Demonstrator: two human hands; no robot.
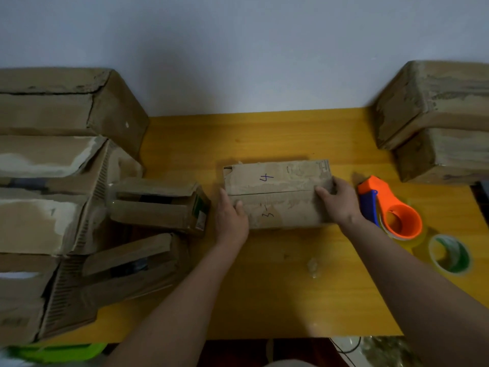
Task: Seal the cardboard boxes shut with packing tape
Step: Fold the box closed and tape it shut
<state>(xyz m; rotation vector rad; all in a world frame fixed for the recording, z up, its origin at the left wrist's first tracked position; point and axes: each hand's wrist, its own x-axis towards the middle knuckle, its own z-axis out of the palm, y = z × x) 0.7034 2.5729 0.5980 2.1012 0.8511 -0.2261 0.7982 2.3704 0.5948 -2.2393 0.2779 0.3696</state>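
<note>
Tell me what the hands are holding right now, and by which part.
Both hold the cardboard box in the middle of the table: the left hand grips its left end, the right hand its right end. The tape dispenser lies untouched.

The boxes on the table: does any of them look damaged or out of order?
Yes. The boxes on the left have torn, peeled surfaces, and two small ones lie with flaps open. The box held by the left hand and right hand has scuffed flaps with no tape visible on the seam.
</note>
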